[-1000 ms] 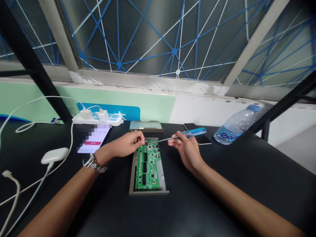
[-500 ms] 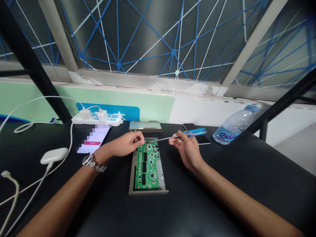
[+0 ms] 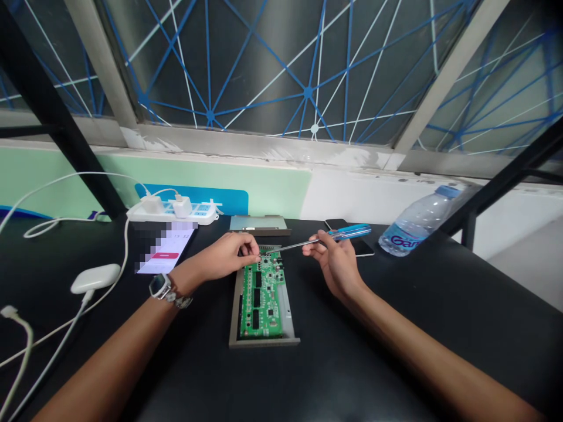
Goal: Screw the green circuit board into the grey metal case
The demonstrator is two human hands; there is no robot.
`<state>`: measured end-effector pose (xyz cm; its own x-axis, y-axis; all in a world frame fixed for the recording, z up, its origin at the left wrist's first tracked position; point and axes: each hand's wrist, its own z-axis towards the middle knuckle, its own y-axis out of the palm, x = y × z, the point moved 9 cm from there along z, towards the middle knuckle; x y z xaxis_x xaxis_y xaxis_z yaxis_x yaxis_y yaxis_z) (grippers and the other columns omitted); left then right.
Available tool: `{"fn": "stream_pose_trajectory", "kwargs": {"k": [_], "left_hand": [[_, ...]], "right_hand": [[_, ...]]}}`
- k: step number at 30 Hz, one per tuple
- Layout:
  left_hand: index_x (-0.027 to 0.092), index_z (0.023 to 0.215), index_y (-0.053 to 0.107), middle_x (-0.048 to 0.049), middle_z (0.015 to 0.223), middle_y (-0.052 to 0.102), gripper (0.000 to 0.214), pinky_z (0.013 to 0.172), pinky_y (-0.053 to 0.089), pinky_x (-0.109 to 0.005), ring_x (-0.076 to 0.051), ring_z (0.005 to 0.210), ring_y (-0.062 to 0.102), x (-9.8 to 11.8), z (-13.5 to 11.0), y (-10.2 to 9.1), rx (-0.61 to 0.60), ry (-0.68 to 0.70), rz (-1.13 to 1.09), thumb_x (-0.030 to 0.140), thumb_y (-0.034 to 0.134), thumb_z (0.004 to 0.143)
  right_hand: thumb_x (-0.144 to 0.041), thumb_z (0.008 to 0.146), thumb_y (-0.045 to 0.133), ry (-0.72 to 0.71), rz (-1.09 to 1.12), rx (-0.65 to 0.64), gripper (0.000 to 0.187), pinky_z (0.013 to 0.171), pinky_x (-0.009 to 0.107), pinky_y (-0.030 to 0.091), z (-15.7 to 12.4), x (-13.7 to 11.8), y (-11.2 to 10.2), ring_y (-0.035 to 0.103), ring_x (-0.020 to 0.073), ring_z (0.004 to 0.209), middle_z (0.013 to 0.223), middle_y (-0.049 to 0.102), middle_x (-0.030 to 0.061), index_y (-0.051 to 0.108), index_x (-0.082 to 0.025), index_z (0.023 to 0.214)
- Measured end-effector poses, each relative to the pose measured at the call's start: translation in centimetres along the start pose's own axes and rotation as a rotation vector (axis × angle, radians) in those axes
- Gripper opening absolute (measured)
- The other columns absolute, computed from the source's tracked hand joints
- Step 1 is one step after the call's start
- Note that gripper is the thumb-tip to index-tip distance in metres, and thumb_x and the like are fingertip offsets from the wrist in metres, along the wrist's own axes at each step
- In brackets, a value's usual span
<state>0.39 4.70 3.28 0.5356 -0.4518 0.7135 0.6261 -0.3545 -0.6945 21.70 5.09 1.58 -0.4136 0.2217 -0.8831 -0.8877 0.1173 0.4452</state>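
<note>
A green circuit board (image 3: pixel 263 296) lies in an open grey metal case (image 3: pixel 289 313) on the black table. My left hand (image 3: pixel 229 256) is at the board's far left corner, its fingers pinched together right at the screwdriver's tip; what they pinch is too small to see. My right hand (image 3: pixel 335 262) holds a blue-handled screwdriver (image 3: pixel 325 237) nearly level, its shaft pointing left toward the board's far edge.
A grey cover plate (image 3: pixel 260 224) lies behind the case. A lit phone (image 3: pixel 166 251), a white power strip (image 3: pixel 173 210) with cables and a white pod (image 3: pixel 95 277) sit at left. A dark phone (image 3: pixel 357 245) and a lying water bottle (image 3: pixel 417 222) are at right.
My left wrist has rolled slightly, turning the watch face up. The screwdriver handle has risen a touch. Both hands stay at the board's far edge.
</note>
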Motion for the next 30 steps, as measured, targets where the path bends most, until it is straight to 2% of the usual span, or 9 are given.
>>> {"fn": "stream_pose_trajectory", "kwargs": {"k": [7, 11, 15, 17, 19, 24, 30], "left_hand": [[0.019, 0.084, 0.063, -0.0028, 0.088, 0.064, 0.009, 0.08, 0.04, -0.034, -0.018, 0.08, 0.059, 1.4, 0.0, -0.4, 0.164, 0.118, 0.309, 0.019, 0.054, 0.086], [0.019, 0.086, 0.062, -0.0022, 0.09, 0.064, 0.009, 0.082, 0.038, -0.036, -0.019, 0.083, 0.059, 1.7, 0.2, -0.2, 0.245, 0.116, 0.363, 0.022, 0.054, 0.088], [0.021, 0.085, 0.063, -0.0011, 0.089, 0.064, 0.009, 0.081, 0.039, -0.037, -0.021, 0.09, 0.059, 1.7, 0.4, 0.6, 0.277, 0.122, 0.4, 0.024, 0.055, 0.09], [0.022, 0.09, 0.063, -0.0016, 0.094, 0.064, 0.005, 0.082, 0.04, -0.037, -0.023, 0.095, 0.058, 1.5, 0.5, 0.8, 0.291, 0.117, 0.4, 0.025, 0.058, 0.089], [0.022, 0.098, 0.062, -0.0029, 0.101, 0.063, 0.011, 0.084, 0.041, -0.038, -0.025, 0.101, 0.057, 1.3, 0.5, 0.9, 0.302, 0.115, 0.406, 0.023, 0.061, 0.086], [0.021, 0.106, 0.06, -0.0053, 0.109, 0.06, 0.02, 0.087, 0.041, -0.041, -0.027, 0.106, 0.054, 1.1, 0.4, 1.2, 0.3, 0.108, 0.503, 0.021, 0.061, 0.086], [0.022, 0.108, 0.058, -0.0046, 0.111, 0.06, 0.021, 0.089, 0.04, -0.042, -0.027, 0.111, 0.053, 1.2, 0.5, 1.5, 0.274, 0.091, 0.521, 0.019, 0.057, 0.087]], "right_hand": [[-0.031, 0.082, 0.07, -0.136, -0.165, -0.107, 0.032, 0.051, 0.029, 0.056, 0.8, -3.3, 2.6, 0.067, 0.0153, 0.051, 0.069, 0.065, -0.0041, 0.039, -0.024, 0.088], [-0.037, 0.086, 0.064, -0.183, -0.349, -0.248, 0.032, 0.05, 0.031, 0.056, 1.7, -5.2, 5.9, 0.067, 0.0163, 0.05, 0.069, 0.066, -0.0021, 0.034, -0.025, 0.092], [-0.037, 0.09, 0.058, -0.26, -0.581, -0.419, 0.028, 0.045, 0.03, 0.053, 1.9, -6.4, 9.7, 0.064, 0.0153, 0.047, 0.068, 0.065, -0.0013, 0.036, -0.024, 0.101], [-0.036, 0.09, 0.056, -0.322, -0.701, -0.477, 0.027, 0.046, 0.03, 0.051, 1.7, -6.7, 11.3, 0.062, 0.0148, 0.047, 0.068, 0.065, -0.0008, 0.038, -0.023, 0.106], [-0.034, 0.091, 0.054, -0.385, -0.811, -0.498, 0.027, 0.048, 0.03, 0.05, 1.4, -6.8, 12.2, 0.062, 0.0148, 0.049, 0.068, 0.064, -0.0008, 0.04, -0.022, 0.111], [-0.033, 0.092, 0.051, -0.435, -0.927, -0.507, 0.029, 0.057, 0.032, 0.05, 1.2, -6.1, 12.6, 0.065, 0.0183, 0.06, 0.068, 0.064, -0.0004, 0.041, -0.02, 0.116], [-0.035, 0.093, 0.049, -0.423, -0.942, -0.507, 0.031, 0.057, 0.032, 0.048, 1.7, -5.7, 12.1, 0.064, 0.0182, 0.06, 0.07, 0.064, 0.0002, 0.04, -0.021, 0.12]]}}
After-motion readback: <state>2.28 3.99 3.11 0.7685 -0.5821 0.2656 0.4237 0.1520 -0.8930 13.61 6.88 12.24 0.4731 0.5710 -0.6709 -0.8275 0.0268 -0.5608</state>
